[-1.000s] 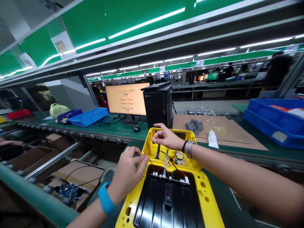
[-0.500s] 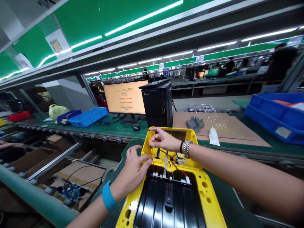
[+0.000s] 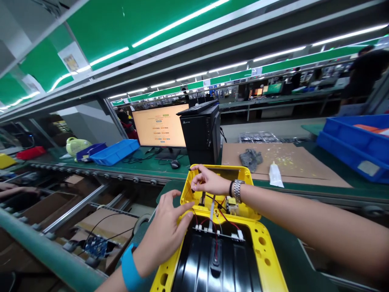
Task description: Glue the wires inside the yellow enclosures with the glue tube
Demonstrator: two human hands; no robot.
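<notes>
An open yellow plastic case [image 3: 267, 247] lies in front of me, its hinged half [image 3: 247, 178] tilted back at the far side. A ribbed black panel [image 3: 197, 259] fills the near half, with white connectors [image 3: 240, 234] along its far edge. Red and black wires and a grey ribbon cable [image 3: 212, 213] cross between the halves. My right hand [image 3: 208, 180] reaches over the far half's left side, finger and thumb pinched on a thin dark wire. Beside the case's left edge, my left hand [image 3: 168, 221] has its fingers apart and seems to hold nothing.
Behind the case stand a black computer tower [image 3: 199, 136], a monitor [image 3: 161, 125] and a mouse [image 3: 175, 164]. Cardboard [image 3: 304, 170] at right carries a grey rag [image 3: 251, 159] and a white tube [image 3: 275, 175]. Blue bins [image 3: 355, 150] sit far right. Another person's arm [image 3: 18, 190] shows at left.
My left hand has drawn slightly down toward me, its fingers still apart. The right hand stays pinched at nearly the same spot. The view has shifted a little.
</notes>
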